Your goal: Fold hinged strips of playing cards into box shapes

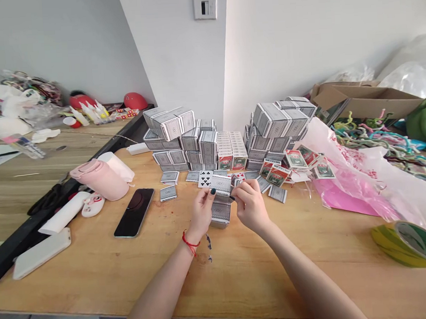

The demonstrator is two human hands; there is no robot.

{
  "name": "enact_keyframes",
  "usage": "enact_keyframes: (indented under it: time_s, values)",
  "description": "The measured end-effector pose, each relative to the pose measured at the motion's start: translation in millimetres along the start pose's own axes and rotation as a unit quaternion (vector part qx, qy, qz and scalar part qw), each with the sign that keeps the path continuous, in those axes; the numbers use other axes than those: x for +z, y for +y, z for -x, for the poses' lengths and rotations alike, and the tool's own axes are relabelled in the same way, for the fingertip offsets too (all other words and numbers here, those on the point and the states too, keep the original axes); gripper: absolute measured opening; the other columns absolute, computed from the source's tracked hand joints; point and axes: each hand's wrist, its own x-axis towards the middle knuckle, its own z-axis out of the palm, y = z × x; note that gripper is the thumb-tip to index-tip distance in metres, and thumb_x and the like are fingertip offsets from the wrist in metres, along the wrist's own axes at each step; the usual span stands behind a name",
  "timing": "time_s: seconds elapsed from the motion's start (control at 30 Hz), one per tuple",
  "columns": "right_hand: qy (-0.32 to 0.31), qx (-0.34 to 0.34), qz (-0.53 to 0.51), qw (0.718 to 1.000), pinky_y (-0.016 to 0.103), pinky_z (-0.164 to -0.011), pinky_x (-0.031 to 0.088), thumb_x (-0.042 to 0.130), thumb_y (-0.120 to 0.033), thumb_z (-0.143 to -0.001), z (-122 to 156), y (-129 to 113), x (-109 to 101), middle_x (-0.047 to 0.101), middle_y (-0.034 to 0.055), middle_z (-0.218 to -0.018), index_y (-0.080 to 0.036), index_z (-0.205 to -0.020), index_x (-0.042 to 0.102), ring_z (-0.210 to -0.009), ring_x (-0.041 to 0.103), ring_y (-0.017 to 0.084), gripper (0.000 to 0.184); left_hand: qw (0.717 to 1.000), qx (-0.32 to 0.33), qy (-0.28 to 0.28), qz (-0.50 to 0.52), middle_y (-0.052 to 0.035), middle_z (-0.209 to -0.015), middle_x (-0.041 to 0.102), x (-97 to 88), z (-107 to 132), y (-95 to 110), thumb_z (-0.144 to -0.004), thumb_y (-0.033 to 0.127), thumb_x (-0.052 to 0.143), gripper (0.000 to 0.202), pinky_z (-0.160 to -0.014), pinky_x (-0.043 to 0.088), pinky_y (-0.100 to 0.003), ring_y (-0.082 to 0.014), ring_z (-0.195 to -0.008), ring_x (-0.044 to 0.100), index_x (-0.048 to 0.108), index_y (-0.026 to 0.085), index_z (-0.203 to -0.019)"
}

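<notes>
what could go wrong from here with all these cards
The cards in the left hand might slip and scatter over the table. The tall card stack at the back left looks uneven, so a knock could topple it. The face-up black card sits just beyond the left fingers and might get nudged or mixed in.

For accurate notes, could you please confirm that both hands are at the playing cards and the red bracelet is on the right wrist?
Not quite: the head view shows the red bracelet on the wrist of the left hand, not the right hand. Both hands are at the playing cards.
</notes>
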Motion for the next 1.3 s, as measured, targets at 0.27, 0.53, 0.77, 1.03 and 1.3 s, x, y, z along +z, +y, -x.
enact_keyframes:
  time_s: [0.27, 0.53, 0.77, 1.03, 1.3]
  values:
    - [-0.008, 0.058, -0.105, 0.993, 0.044, -0.090, 0.039, 0.059, -0.023, -0.076, 2, 13, -2, 0.054, 0.0068, -0.105, -0.024, -0.095, 0.056, -0.105, 0.046, 0.023, 0.019, 0.997, -0.041, 0.013, 0.061, 0.0028, -0.066, 0.051, -0.6, 0, 1, -0.075, 0.035, 0.058, 0.020, -0.061, 0.037, -0.020, -0.0088, -0.061, 0.045, 0.052, 0.016, -0.071]
    - [-0.070, 0.188, -0.346, 0.916, 0.043, -0.099, 0.037, 0.067, -0.030, -0.070, 12, 23, 13, 0.038, 0.0086, -0.134, -0.031, -0.134, 0.024, -0.124, 0.037, 0.022, 0.077, 0.982, -0.098, -0.066, 0.147, -0.0052, -0.092, 0.064, -3.9, -4, 11, -0.073, 0.028, 0.055, 0.030, -0.074, 0.044, -0.028, -0.0183, -0.085, 0.059, 0.058, 0.017, -0.101]
    - [-0.051, 0.188, -0.304, 0.933, 0.040, -0.092, 0.042, 0.070, -0.033, -0.067, 11, 28, 13, 0.040, 0.0084, -0.130, -0.030, -0.129, 0.036, -0.116, 0.042, 0.022, 0.070, 0.990, -0.047, -0.075, 0.112, -0.0078, -0.102, 0.062, -6.0, -3, 21, -0.075, 0.033, 0.057, 0.034, -0.084, 0.043, -0.032, -0.0206, -0.098, 0.056, 0.055, 0.017, -0.105]
    - [-0.072, 0.215, -0.489, 0.843, 0.036, -0.067, 0.052, 0.061, -0.063, -0.062, 10, 32, 6, 0.032, 0.0110, -0.137, -0.033, -0.136, 0.022, -0.092, 0.055, 0.021, 0.089, 0.989, 0.007, -0.112, 0.093, -0.0052, -0.087, 0.062, -12.9, -3, 19, -0.067, 0.020, 0.063, 0.021, -0.076, 0.042, -0.027, -0.0158, -0.082, 0.056, 0.055, 0.017, -0.087]
    - [-0.006, 0.377, -0.495, 0.783, 0.034, -0.069, 0.052, 0.048, -0.050, -0.080, 21, 28, 23, 0.043, 0.0021, -0.134, -0.038, -0.133, 0.031, -0.103, 0.056, 0.023, 0.057, 0.980, -0.030, -0.194, 0.002, -0.0009, -0.077, 0.058, -14.7, -3, 12, -0.058, 0.006, 0.045, 0.031, -0.066, 0.039, -0.024, -0.0141, -0.073, 0.050, 0.057, 0.015, -0.085]
